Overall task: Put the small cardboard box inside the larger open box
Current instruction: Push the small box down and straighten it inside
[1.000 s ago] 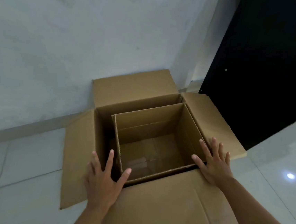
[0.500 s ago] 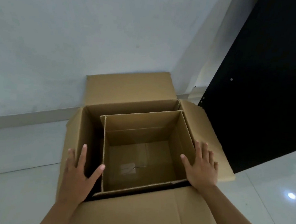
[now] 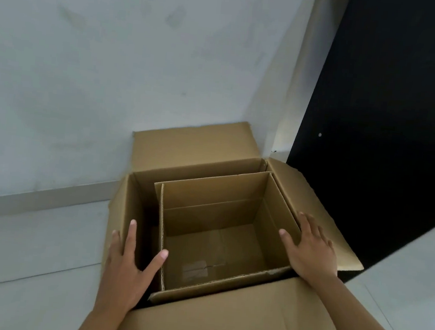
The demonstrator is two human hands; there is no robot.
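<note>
The small cardboard box, open at the top and empty, sits inside the larger open box, pushed toward its right wall with a dark gap on the left. My left hand hovers flat over the large box's left wall, fingers spread, thumb by the small box's near-left corner. My right hand rests with fingers apart on the large box's right flap, thumb at the small box's right rim. Neither hand grips anything.
The large box stands on a pale tiled floor in a corner, its back flap against a white wall. A black panel rises just to the right. The near flap lies folded out toward me.
My left hand slid left, from the small box's near corner to the large box's left wall. My right hand stayed at the right rim. The camera moved closer and over the boxes.
</note>
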